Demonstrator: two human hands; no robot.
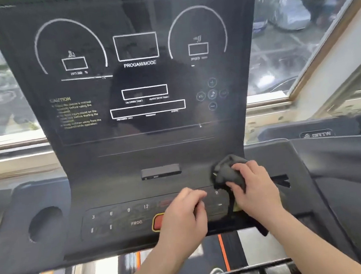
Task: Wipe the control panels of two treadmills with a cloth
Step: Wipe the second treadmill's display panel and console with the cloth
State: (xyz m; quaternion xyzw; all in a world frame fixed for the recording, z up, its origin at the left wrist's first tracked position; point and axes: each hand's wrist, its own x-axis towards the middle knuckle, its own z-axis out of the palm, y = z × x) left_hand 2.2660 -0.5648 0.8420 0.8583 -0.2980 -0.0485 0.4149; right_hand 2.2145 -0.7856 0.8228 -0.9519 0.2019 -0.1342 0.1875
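Note:
A black treadmill control panel (137,78) fills the head view, with white dial outlines, display boxes and the words PROGAM/MODE. Below it lies a button strip (121,218) with numbers, PROG and a red stop button (158,221). My right hand (257,191) presses a dark grey cloth (226,172) onto the right end of the button strip; a tail of the cloth hangs off the front edge. My left hand (182,217) rests on the strip just left of it, fingers curled, partly covering the red button. Whether it pinches a cloth corner is hidden.
A round cup holder (44,223) sits in the console's left wing. A second treadmill's console (318,134) stands to the right, with orange trim. Windows run behind both machines. The running belt and frame show below the console.

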